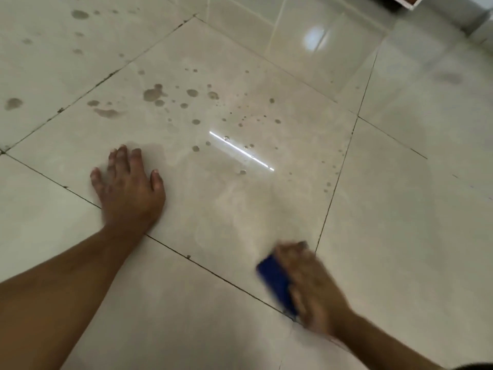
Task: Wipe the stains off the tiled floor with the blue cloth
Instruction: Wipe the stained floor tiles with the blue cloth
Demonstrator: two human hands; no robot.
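Note:
The blue cloth (pixel 276 283) lies on the glossy cream tiled floor (pixel 386 222) at the near corner of the middle tile. My right hand (pixel 312 284) lies on top of it, blurred with motion; its fingers lie over the cloth and I cannot tell whether they curl round it. My left hand (pixel 128 188) rests flat on the floor with fingers spread, at the left side of the same tile. Brown stains (pixel 154 94) and several small drops dot the tile's far half, beyond both hands.
More stains (pixel 80 14) mark the far-left tile, with another blot (pixel 13 102) at the left edge. Dark grout lines (pixel 213 273) cross between the tiles. A white cabinet base (pixel 466 20) stands at the far right corner. A bright light streak reflects mid-tile.

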